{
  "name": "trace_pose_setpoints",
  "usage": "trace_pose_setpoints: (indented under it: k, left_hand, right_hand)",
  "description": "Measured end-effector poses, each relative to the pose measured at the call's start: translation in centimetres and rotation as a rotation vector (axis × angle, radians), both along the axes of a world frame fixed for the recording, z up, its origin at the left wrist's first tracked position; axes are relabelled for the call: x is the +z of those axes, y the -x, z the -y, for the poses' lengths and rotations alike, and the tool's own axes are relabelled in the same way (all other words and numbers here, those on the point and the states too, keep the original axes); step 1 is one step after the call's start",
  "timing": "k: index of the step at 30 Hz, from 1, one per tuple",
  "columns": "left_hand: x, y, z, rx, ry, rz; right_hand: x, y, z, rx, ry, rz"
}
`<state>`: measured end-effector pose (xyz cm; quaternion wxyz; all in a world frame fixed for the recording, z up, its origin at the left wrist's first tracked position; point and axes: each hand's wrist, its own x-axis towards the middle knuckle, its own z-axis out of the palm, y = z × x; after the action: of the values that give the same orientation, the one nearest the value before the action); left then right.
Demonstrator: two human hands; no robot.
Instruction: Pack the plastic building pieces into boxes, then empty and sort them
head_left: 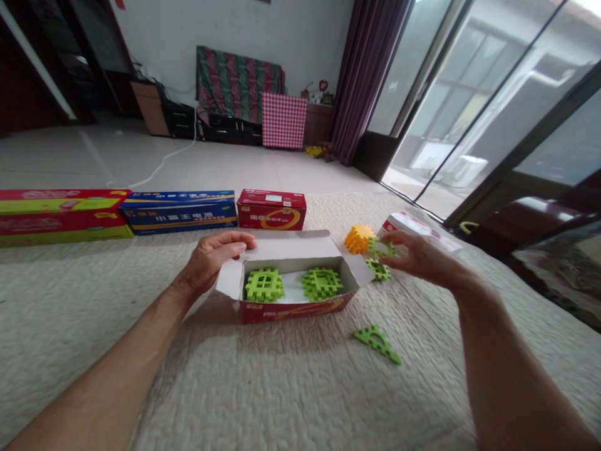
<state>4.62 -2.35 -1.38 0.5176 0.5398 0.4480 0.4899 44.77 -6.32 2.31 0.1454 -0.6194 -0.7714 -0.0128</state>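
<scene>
box [291, 308] sits mid surface [282, 401], open, two green blocks [265, 285] inside. l hand [206, 263] grips its left flap; r hand [422, 258] curls at loose block [384, 250] by box's right end, grip unclear. prob loading step; next needs firm pinch.

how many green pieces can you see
5 green pieces: two inside the open box, one at the right hand, one below it, one loose in front. Others may be hidden.

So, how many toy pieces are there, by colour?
Green pieces: 5, two in the box, one partly under the right hand
Orange pieces: 1, perhaps a stack
Total: 6
</scene>
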Motion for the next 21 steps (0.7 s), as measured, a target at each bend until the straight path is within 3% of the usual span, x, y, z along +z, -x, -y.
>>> trace_pose_setpoints:
  k: [4, 9, 13, 21]
  left_hand:
    - [0.2, -0.1, 0.1, 0.004, 0.005, -0.004]
    - [0.1, 0.0, 0.0, 0.004, 0.003, -0.021]
    - [-0.1, 0.0, -0.1, 0.01, -0.004, -0.026]
    - [0.0, 0.1, 0.0, 0.001, 0.008, -0.025]
  right_hand:
    - [3.0, 4.7, 2.4, 0.141, -0.057, -0.116]
    - [2.9, 9.6, 3.9, 0.319, 0.065, -0.128]
    - [2.1, 10.4, 3.6, 0.321, 0.092, -0.097]
    - [2.4, 10.5, 3.5, 0.317, 0.109, -0.094]
